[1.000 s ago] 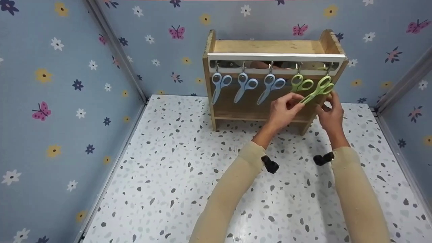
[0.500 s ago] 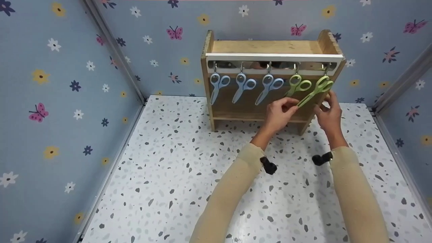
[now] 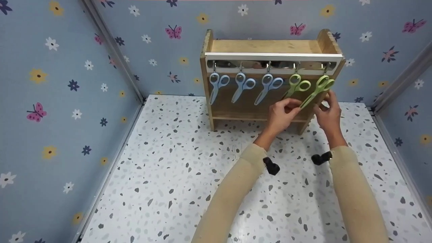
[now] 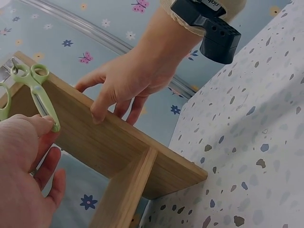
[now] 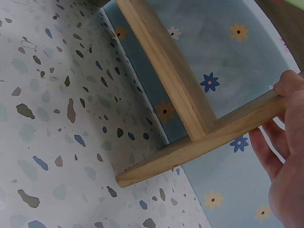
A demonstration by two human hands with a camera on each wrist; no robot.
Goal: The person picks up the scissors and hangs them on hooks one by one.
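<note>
My left hand (image 3: 281,113) pinches the blade end of the rightmost green scissors (image 3: 318,90) between thumb and finger. One handle loop of these scissors hangs on the right-end hook, and they slant down to the left. In the left wrist view, the green scissors (image 4: 40,97) lie close to the wooden side board. My right hand (image 3: 329,114) grips the front edge of the rack's right side board (image 5: 166,159), thumb on one face and fingers on the other. A second pair of green scissors (image 3: 296,83) hangs just left, its lower end partly hidden by my left hand.
The wooden rack (image 3: 266,46) stands on a speckled white surface (image 3: 168,152) against flowered blue panels. Three blue scissors (image 3: 269,84) hang from the hooks on the left. A low crossboard (image 5: 173,80) joins the rack's sides.
The blade end of the rightmost green scissors has dropped slightly with my left hand, then shifted a little right. My right hand keeps its place on the side board.
</note>
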